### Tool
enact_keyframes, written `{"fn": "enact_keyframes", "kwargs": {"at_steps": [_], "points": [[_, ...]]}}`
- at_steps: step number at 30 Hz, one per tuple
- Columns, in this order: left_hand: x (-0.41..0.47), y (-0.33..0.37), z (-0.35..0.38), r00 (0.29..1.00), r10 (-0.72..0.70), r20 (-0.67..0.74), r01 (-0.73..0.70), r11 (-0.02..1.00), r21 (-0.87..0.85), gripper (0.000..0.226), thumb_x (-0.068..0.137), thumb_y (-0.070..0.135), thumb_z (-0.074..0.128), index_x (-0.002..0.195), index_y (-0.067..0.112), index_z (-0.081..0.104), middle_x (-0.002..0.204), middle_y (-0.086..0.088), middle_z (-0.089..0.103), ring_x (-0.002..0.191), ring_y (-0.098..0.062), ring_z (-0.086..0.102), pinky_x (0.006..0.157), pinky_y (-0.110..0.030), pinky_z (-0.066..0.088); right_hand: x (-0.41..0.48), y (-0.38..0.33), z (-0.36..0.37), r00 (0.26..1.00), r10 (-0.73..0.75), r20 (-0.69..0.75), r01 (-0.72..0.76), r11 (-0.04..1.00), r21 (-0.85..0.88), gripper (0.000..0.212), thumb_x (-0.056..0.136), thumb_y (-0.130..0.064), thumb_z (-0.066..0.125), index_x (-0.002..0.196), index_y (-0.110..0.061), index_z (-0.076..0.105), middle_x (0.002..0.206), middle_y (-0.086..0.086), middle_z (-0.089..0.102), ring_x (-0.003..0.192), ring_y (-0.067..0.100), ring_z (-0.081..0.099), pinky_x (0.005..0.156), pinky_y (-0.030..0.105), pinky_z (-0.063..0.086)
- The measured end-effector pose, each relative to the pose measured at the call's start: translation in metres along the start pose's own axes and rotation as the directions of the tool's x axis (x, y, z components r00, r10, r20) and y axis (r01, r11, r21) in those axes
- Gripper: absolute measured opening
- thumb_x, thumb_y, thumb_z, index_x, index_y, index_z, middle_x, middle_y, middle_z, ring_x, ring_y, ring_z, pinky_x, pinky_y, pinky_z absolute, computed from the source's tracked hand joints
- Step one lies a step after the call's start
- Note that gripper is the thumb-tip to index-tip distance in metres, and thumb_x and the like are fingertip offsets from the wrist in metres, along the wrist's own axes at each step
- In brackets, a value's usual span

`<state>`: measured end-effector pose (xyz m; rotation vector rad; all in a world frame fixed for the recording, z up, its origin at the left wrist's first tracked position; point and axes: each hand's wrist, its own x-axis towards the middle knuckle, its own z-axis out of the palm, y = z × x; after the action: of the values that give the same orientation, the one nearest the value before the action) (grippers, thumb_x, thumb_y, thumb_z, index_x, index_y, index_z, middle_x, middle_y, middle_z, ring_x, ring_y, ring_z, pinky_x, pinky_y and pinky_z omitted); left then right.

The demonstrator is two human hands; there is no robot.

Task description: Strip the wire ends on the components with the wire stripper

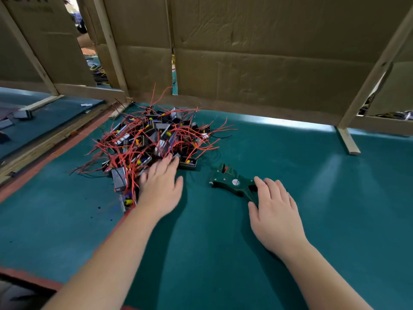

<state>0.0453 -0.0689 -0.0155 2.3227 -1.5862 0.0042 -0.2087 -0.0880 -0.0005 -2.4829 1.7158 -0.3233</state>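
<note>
Carefully: your left hand (159,182), fingers apart, meets the tangled, likely light components (152,139) at six o'clock; right hand (273,211), fingers straight, covers the wire stripper (232,181): grip its handles.

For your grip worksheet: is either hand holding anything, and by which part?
Nothing is gripped. The left hand reaches open onto the component pile; the right hand lies open over the wire stripper handles.

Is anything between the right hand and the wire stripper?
Nothing visible. The right hand, fingers straight, lies over the handle end of the dark green wire stripper, which rests on the teal table mat.
</note>
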Motion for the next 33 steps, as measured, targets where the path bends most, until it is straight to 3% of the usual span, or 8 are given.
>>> {"fn": "enact_keyframes", "kwargs": {"at_steps": [6, 9, 13, 19, 22, 25, 30, 33], "points": [[0.011, -0.042, -0.015, 0.974, 0.221, -0.054, -0.227, 0.963, -0.146, 0.049, 0.098, 0.01, 0.041, 0.139, 0.035, 0.048, 0.145, 0.019, 0.042, 0.131, -0.011, 0.028, 0.103, -0.031, 0.017, 0.0, -0.001, 0.006, 1.0, 0.015, 0.001, -0.015, 1.0, 0.005, 0.055, 0.099, -0.038, 0.031, 0.151, -0.025, 0.016, 0.158, 0.001, 0.016, 0.147, 0.024, 0.004, 0.118, 0.039, 0.012], [0.013, -0.048, -0.023, 0.961, 0.276, -0.027, -0.277, 0.951, -0.138, 0.05, 0.095, 0.003, 0.041, 0.135, 0.032, 0.053, 0.142, 0.019, 0.045, 0.132, -0.014, 0.032, 0.109, -0.043, 0.024, 0.0, 0.0, 0.007, 1.0, 0.018, -0.002, -0.018, 1.0, 0.008, 0.055, 0.099, -0.038, 0.032, 0.151, -0.025, 0.017, 0.158, 0.002, 0.017, 0.147, 0.024, 0.005, 0.117, 0.04, 0.011], [0.005, -0.03, -0.028, 0.98, 0.201, -0.004, -0.199, 0.974, 0.108, 0.041, 0.09, 0.02, 0.05, 0.129, 0.029, 0.058, 0.142, 0.014, 0.046, 0.131, -0.015, 0.035, 0.102, -0.041, 0.03, 0.0, -0.002, 0.007, 0.999, 0.032, -0.005, -0.031, 0.999, 0.013, 0.055, 0.098, -0.037, 0.033, 0.15, -0.025, 0.02, 0.157, 0.002, 0.018, 0.147, 0.024, 0.006, 0.117, 0.041, 0.01], [-0.005, 0.026, -0.028, 0.914, 0.34, -0.22, -0.236, 0.89, 0.391, 0.009, 0.071, 0.023, 0.063, 0.07, 0.015, 0.066, 0.071, -0.003, 0.065, 0.069, -0.027, 0.059, 0.07, -0.035, 0.033, -0.002, -0.003, 0.008, 0.999, 0.035, -0.022, -0.034, 0.998, 0.057, 0.055, 0.097, -0.037, 0.037, 0.149, -0.023, 0.025, 0.157, 0.003, 0.021, 0.147, 0.025, 0.007, 0.116, 0.041, 0.01], [0.013, 0.042, -0.017, 0.925, 0.371, -0.083, -0.324, 0.882, 0.342, 0.032, 0.086, 0.017, 0.052, 0.117, 0.017, 0.06, 0.116, 0.0, 0.064, 0.105, -0.024, 0.057, 0.082, -0.036, 0.036, -0.001, -0.004, 0.006, 0.998, 0.042, -0.045, -0.039, 0.997, 0.067, 0.056, 0.097, -0.043, 0.038, 0.148, -0.023, 0.028, 0.157, 0.004, 0.023, 0.146, 0.025, 0.009, 0.117, 0.041, 0.008], [0.028, 0.043, -0.003, 0.97, 0.23, -0.075, -0.188, 0.913, 0.361, 0.052, 0.095, 0.019, 0.047, 0.144, 0.016, 0.031, 0.143, -0.001, 0.044, 0.125, -0.022, 0.046, 0.093, -0.036, 0.035, 0.0, -0.003, 0.005, 0.998, 0.04, -0.042, -0.038, 0.998, 0.057, 0.059, 0.096, -0.052, 0.036, 0.148, -0.025, 0.027, 0.157, 0.002, 0.021, 0.146, 0.023, 0.007, 0.117, 0.039, 0.005], [0.034, 0.05, -0.004, 0.985, 0.137, -0.109, -0.087, 0.924, 0.373, 0.034, 0.094, 0.046, 0.049, 0.114, 0.02, 0.059, 0.118, -0.003, 0.06, 0.116, -0.026, 0.049, 0.095, -0.04, 0.026, 0.005, -0.003, 0.003, 0.994, 0.057, -0.096, -0.054, 0.998, 0.04, 0.066, 0.091, -0.061, 0.042, 0.145, -0.025, 0.033, 0.146, -0.001, 0.036, 0.138, 0.021, 0.024, 0.114, 0.039, 0.013], [0.021, 0.057, -0.008, 0.964, 0.152, -0.218, -0.083, 0.952, 0.296, 0.022, 0.09, 0.039, 0.051, 0.099, 0.026, 0.067, 0.102, 0.004, 0.064, 0.109, -0.025, 0.051, 0.097, -0.041, 0.016, 0.011, -0.002, -0.002, 0.991, 0.109, -0.083, -0.109, 0.994, 0.005, 0.071, 0.083, -0.071, 0.046, 0.141, -0.03, 0.037, 0.132, -0.005, 0.042, 0.124, 0.02, 0.034, 0.103, 0.036, 0.018]]}}
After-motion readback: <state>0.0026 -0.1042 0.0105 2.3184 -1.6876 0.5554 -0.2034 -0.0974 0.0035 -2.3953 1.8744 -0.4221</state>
